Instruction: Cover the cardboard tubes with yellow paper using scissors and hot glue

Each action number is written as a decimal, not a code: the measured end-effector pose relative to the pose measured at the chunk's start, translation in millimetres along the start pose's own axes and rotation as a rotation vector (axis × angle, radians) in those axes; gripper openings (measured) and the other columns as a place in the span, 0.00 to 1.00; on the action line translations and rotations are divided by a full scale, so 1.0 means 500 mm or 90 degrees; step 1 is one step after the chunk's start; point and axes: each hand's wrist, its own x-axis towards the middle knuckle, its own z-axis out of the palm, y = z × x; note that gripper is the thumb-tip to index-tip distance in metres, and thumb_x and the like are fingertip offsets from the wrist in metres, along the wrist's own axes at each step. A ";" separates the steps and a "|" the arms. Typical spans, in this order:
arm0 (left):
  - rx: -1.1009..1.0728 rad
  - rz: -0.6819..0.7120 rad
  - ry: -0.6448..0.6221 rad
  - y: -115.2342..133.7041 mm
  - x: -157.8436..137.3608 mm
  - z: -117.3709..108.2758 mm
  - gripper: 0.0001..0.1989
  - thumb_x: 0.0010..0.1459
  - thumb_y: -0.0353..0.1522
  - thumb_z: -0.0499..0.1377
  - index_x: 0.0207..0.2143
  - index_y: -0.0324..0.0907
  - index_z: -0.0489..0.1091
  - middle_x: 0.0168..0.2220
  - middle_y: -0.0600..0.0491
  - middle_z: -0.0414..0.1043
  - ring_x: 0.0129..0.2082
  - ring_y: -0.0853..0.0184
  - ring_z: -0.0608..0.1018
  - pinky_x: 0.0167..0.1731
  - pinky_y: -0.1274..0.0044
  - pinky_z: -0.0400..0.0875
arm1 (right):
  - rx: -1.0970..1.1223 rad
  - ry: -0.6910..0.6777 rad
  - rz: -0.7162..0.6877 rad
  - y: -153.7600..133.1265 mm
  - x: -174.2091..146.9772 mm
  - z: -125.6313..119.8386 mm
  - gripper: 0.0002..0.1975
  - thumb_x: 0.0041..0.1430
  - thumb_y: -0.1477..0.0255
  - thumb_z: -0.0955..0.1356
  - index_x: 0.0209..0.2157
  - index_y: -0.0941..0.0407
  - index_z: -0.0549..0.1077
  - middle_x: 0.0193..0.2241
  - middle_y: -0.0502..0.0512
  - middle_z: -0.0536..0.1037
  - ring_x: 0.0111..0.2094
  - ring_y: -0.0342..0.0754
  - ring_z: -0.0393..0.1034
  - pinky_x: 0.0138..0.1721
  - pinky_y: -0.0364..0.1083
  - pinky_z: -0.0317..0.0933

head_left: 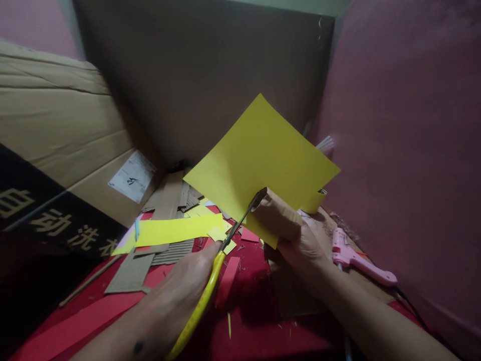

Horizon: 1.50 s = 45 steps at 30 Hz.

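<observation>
My left hand is closed on scissors with yellow handles. Their dark blades point up and to the right, reaching the edge of a yellow paper sheet and a brown cardboard piece. My right hand is closed, gripping the cardboard piece together with the lower corner of the sheet. The cardboard lies over the near side of the paper, which stands up tilted behind it. The blade tips overlap the left end of the cardboard; whether they are cutting it I cannot tell.
A pink glue gun with a cord lies on the right. A yellow paper strip, corrugated cardboard scraps and red paper strips cover the red tabletop. A large cardboard box stands at left; a pink wall borders the right.
</observation>
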 end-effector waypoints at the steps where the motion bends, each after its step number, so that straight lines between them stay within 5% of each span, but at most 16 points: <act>1: 0.025 0.011 0.009 0.001 -0.001 0.000 0.09 0.49 0.34 0.54 0.34 0.47 0.69 0.27 0.53 0.75 0.25 0.61 0.75 0.27 0.73 0.61 | -0.003 -0.004 0.005 0.000 0.000 0.001 0.15 0.43 0.73 0.70 0.37 0.51 0.76 0.29 0.53 0.82 0.43 0.56 0.75 0.43 0.53 0.71; 18: 0.055 0.025 -0.023 0.013 0.002 -0.008 0.10 0.56 0.34 0.50 0.35 0.47 0.70 0.23 0.53 0.71 0.21 0.64 0.71 0.24 0.74 0.59 | 0.039 0.019 -0.006 0.009 0.006 -0.014 0.19 0.44 0.77 0.69 0.41 0.52 0.77 0.30 0.51 0.83 0.39 0.54 0.77 0.43 0.52 0.71; 23: 0.032 -0.021 0.000 0.006 -0.007 -0.003 0.07 0.53 0.33 0.53 0.33 0.47 0.70 0.23 0.53 0.72 0.23 0.61 0.72 0.27 0.73 0.60 | 0.053 0.046 0.004 0.010 0.006 -0.019 0.18 0.45 0.77 0.69 0.40 0.53 0.77 0.28 0.50 0.83 0.37 0.51 0.78 0.42 0.48 0.71; 31: -0.092 -0.125 -0.021 0.037 -0.012 -0.007 0.07 0.51 0.37 0.55 0.23 0.46 0.64 0.24 0.51 0.73 0.27 0.58 0.73 0.26 0.72 0.61 | -0.027 -0.016 0.029 0.009 -0.017 0.000 0.12 0.43 0.75 0.69 0.34 0.53 0.77 0.30 0.55 0.82 0.41 0.59 0.76 0.43 0.56 0.72; 34: -0.057 -0.136 -0.028 0.031 -0.009 -0.001 0.05 0.52 0.36 0.53 0.25 0.46 0.64 0.24 0.52 0.72 0.26 0.59 0.73 0.26 0.72 0.61 | -0.018 -0.006 0.031 0.009 -0.019 0.003 0.14 0.42 0.75 0.69 0.35 0.54 0.78 0.35 0.56 0.82 0.42 0.58 0.76 0.46 0.56 0.71; 39: 0.042 -0.023 0.024 0.016 -0.011 0.012 0.08 0.50 0.32 0.52 0.34 0.44 0.68 0.23 0.52 0.71 0.22 0.64 0.71 0.23 0.74 0.57 | -0.001 -0.011 0.001 0.006 -0.019 0.010 0.12 0.46 0.77 0.68 0.33 0.54 0.79 0.37 0.53 0.83 0.40 0.54 0.77 0.48 0.53 0.71; 45: 0.028 -0.084 -0.005 0.025 -0.019 0.005 0.07 0.53 0.32 0.52 0.34 0.45 0.67 0.23 0.53 0.72 0.24 0.62 0.73 0.25 0.73 0.59 | -0.029 -0.025 0.029 0.000 -0.019 0.020 0.12 0.50 0.74 0.68 0.37 0.54 0.79 0.39 0.54 0.82 0.43 0.56 0.76 0.48 0.55 0.71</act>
